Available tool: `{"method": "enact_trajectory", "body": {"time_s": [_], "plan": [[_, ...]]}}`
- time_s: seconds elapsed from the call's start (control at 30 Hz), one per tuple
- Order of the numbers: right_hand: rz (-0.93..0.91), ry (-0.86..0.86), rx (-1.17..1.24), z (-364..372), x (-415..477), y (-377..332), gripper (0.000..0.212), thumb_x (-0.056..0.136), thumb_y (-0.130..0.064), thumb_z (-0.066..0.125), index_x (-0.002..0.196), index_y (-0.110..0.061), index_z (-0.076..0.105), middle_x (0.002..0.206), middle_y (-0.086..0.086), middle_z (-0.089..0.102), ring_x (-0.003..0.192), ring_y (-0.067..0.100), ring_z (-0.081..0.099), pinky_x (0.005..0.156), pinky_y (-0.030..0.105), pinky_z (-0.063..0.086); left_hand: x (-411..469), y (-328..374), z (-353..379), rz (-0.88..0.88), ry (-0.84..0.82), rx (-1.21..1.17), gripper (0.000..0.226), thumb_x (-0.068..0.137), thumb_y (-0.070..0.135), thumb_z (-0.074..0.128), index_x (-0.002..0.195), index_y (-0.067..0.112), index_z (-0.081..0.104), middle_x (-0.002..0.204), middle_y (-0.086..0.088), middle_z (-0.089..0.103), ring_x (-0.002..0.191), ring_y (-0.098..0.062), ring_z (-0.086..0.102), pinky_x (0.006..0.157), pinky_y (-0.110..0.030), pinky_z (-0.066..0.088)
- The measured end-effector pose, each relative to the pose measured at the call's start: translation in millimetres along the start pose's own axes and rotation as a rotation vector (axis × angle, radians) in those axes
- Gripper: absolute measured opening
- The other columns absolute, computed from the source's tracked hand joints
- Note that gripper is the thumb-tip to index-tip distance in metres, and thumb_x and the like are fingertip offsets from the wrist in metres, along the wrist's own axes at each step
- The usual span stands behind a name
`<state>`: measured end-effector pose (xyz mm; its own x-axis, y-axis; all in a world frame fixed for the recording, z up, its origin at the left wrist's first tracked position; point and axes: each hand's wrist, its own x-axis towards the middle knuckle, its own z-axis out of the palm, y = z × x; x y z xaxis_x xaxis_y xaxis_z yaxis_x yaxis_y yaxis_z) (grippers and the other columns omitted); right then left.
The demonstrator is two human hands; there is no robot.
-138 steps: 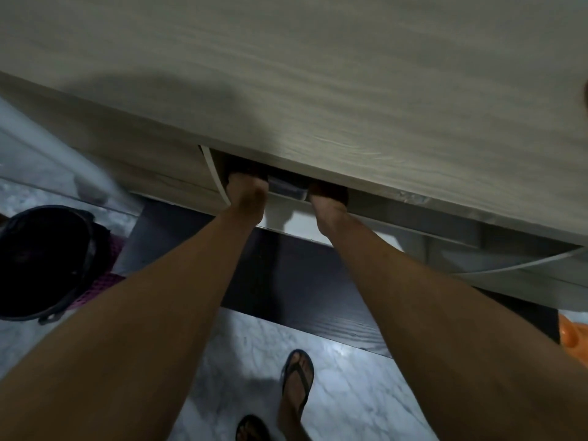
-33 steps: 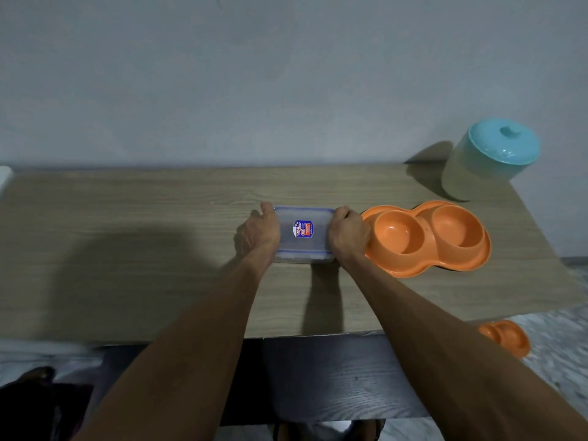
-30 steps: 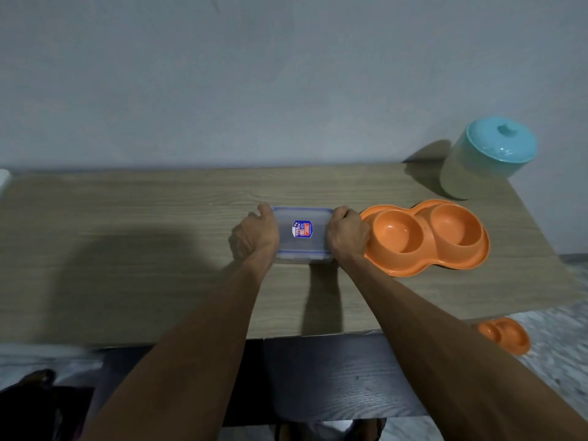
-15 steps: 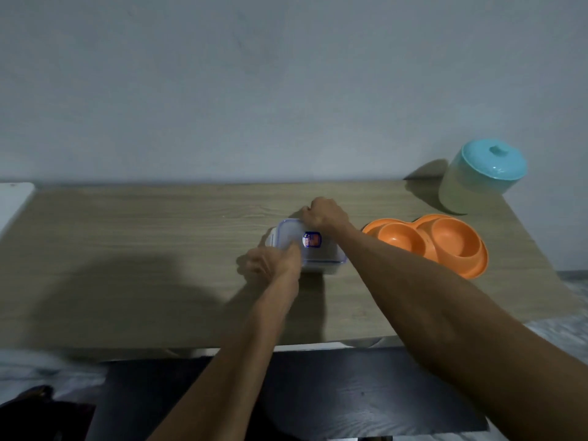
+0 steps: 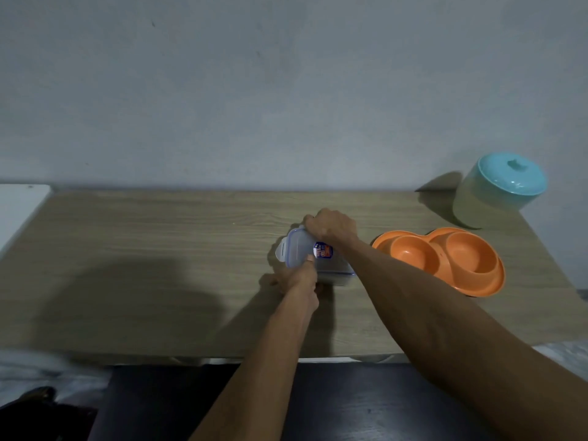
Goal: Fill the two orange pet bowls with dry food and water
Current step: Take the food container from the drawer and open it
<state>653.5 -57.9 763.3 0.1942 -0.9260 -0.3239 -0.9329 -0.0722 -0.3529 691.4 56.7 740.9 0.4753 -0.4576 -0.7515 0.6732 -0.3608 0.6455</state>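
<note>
A clear plastic food container (image 5: pixel 299 249) with a blue-rimmed clip lid and a small label stands at the middle of the wooden tabletop (image 5: pixel 159 243). My right hand (image 5: pixel 331 227) curls over its far edge. My left hand (image 5: pixel 297 276) grips its near side, thumb on the lid. The container's left side clip sticks out, flipped open. The orange double pet bowl (image 5: pixel 445 256) lies just to the right, both wells bare. A jar with a teal lid (image 5: pixel 499 189) stands at the back right corner.
A grey wall runs behind the tabletop. A white surface (image 5: pixel 19 202) adjoins the table's left end. Below the front edge is a dark panel (image 5: pixel 159 402), and a dark object (image 5: pixel 35 396) lies on the floor at lower left.
I took the container from under the table and set it beside the bowl. Since a second ago my hands have shifted from its two ends to its far and near sides; one clip is open.
</note>
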Motion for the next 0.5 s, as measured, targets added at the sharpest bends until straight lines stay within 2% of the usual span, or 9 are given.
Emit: {"method": "enact_trajectory", "body": {"time_s": [0.17,0.27,0.37,0.43,0.5], "plan": [[-0.024,0.051,0.002,3.8,-0.1,1.7,0.048,0.093,-0.044,0.036,0.105,-0.009,0.067,0.114,0.017,0.067,0.092,0.033,0.058,0.077,0.036,0.040,0.8,-3.3,-1.3,0.001,0.005,-0.023,0.058,0.081,0.019,0.078,0.131,0.014,0.049,0.124,-0.013,0.060,0.107,-0.033,0.064,0.090,-0.051,0.057],[-0.038,0.094,-0.002,5.1,-0.2,3.5,0.049,0.093,-0.043,0.036,0.101,-0.008,0.069,0.110,0.017,0.068,0.089,0.032,0.057,0.075,0.036,0.039,-4.0,-3.0,-2.9,0.040,0.011,-0.057,0.054,0.082,0.016,0.078,0.126,0.013,0.047,0.117,-0.011,0.061,0.100,-0.030,0.065,0.085,-0.042,0.058],[-0.051,0.110,-0.002,6.7,0.7,4.3,0.048,0.093,-0.043,0.037,0.095,-0.008,0.068,0.105,0.018,0.068,0.082,0.030,0.053,0.073,0.035,0.040,-2.1,-5.4,-3.4,0.018,-0.029,-0.056,0.053,0.083,0.020,0.077,0.127,0.011,0.050,0.120,-0.011,0.066,0.104,-0.030,0.066,0.087,-0.039,0.058],[-0.064,0.119,-0.007,7.2,1.1,4.7,0.046,0.093,-0.044,0.037,0.090,-0.009,0.067,0.103,0.018,0.068,0.080,0.030,0.053,0.073,0.035,0.040,-2.0,-6.7,-2.9,0.004,-0.044,-0.059,0.054,0.083,0.024,0.077,0.129,0.011,0.052,0.123,-0.013,0.066,0.104,-0.029,0.067,0.077,-0.032,0.057],[-0.075,0.132,-0.011,7.7,1.2,5.2,0.044,0.093,-0.044,0.037,0.086,-0.010,0.065,0.101,0.017,0.068,0.080,0.030,0.054,0.072,0.035,0.040,1.1,-8.3,-3.2,0.021,-0.015,-0.053,0.052,0.083,0.020,0.077,0.126,0.008,0.050,0.120,-0.013,0.065,0.105,-0.030,0.067,0.079,-0.033,0.055]]}}
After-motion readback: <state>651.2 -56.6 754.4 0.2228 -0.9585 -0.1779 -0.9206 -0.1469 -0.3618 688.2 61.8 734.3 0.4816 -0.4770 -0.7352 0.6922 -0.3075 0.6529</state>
